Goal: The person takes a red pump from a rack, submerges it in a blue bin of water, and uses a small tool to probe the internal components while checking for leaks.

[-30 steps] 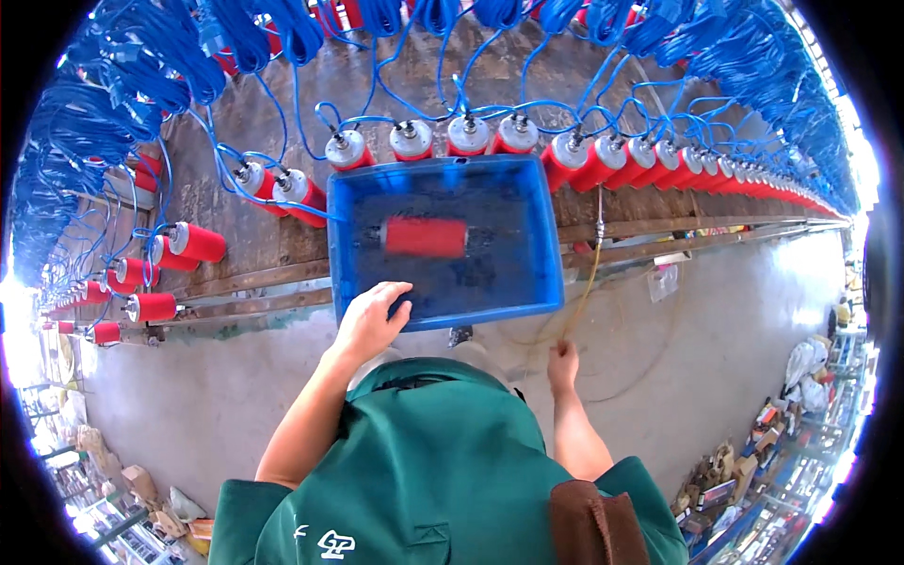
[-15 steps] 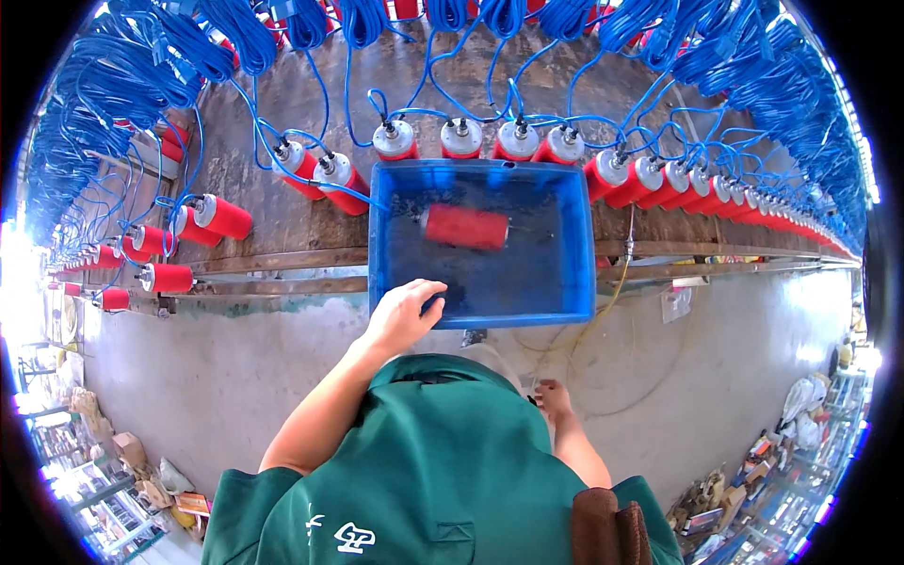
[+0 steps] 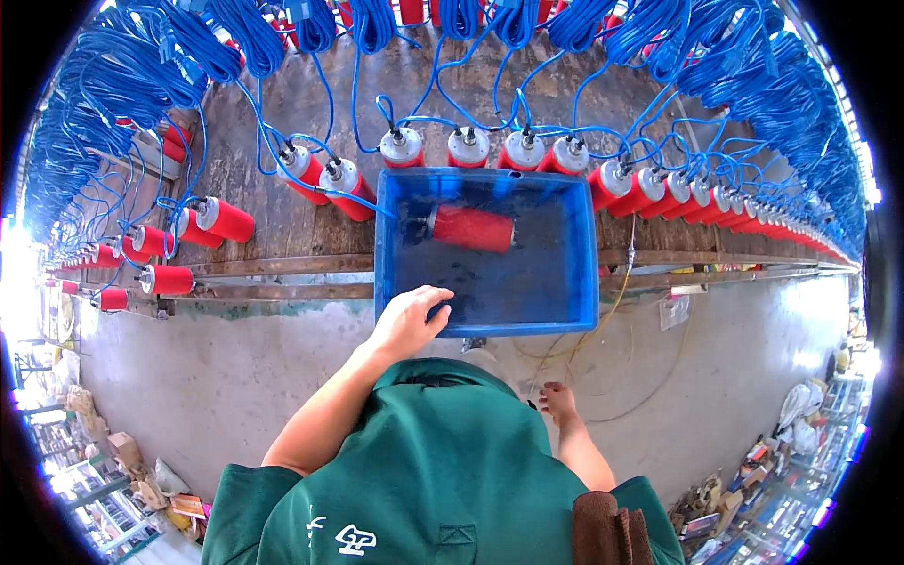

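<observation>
My left hand (image 3: 411, 318) is at the near left corner of a blue plastic tub (image 3: 513, 330), over its rim. Its fingers are loosely bent, the thumb stands apart, and nothing shows in its grasp. Inside the tub, in what looks like water, a red cylinder (image 3: 473, 229) with metal ends lies on its side. A dark fitting shows at its left end, close to a blue cable that crosses the tub's left rim. Low beside my body hangs my right hand (image 3: 558, 402), fingers loosely apart and holding nothing that I can see.
More red cylinders (image 3: 344, 188) with metal caps and blue cables line the worn wooden table (image 3: 311, 122) behind and beside the tub. Coiled blue cables (image 3: 377, 24) hang along the far side. A yellow hose (image 3: 617, 297) runs down to the grey floor (image 3: 226, 367). Cluttered shelves stand at both sides.
The red cylinder in the tub was blurred and is sharper now, lying at a slightly different angle. The tub sits a little lower in view. Both hands have barely moved.
</observation>
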Demonstrator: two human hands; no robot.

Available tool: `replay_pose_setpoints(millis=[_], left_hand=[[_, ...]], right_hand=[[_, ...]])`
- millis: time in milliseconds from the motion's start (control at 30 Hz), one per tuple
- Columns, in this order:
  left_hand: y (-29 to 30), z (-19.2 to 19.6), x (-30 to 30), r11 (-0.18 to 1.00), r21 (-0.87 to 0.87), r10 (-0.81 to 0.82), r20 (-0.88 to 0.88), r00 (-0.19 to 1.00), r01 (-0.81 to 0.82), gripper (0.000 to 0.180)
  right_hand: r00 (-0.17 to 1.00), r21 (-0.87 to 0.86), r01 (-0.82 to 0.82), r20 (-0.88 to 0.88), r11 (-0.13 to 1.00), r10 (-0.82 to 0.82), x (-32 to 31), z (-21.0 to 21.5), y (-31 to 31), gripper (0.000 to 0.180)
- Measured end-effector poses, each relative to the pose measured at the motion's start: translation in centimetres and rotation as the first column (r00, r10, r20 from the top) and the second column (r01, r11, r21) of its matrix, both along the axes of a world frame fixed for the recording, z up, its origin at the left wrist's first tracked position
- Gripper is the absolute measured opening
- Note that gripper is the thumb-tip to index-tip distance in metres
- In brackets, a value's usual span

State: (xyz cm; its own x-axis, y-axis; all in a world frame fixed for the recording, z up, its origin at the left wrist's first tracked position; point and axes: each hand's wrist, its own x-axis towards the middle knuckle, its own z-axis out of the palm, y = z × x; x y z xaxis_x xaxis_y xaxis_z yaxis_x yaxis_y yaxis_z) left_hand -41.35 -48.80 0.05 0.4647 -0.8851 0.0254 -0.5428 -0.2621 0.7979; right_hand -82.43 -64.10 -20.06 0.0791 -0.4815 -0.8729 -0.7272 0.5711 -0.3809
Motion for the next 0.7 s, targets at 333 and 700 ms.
replay_pose_setpoints(millis=[333, 700], left_hand=[[-0.8, 0.5, 0.4, 1.000, 0.009, -0.012, -0.001, 1.000, 0.012, 0.025], [-3.3, 0.7, 2.0, 0.998, -0.006, -0.066, 0.047, 0.997, 0.067, 0.025]], right_hand=[[0.999, 0.072, 0.030, 0.014, 0.997, -0.032, -0.8, -1.4, 1.9, 0.032], [0.995, -0.006, 0.091, 0.037, 0.996, -0.091, -0.3, -0.5, 0.3, 0.032]])
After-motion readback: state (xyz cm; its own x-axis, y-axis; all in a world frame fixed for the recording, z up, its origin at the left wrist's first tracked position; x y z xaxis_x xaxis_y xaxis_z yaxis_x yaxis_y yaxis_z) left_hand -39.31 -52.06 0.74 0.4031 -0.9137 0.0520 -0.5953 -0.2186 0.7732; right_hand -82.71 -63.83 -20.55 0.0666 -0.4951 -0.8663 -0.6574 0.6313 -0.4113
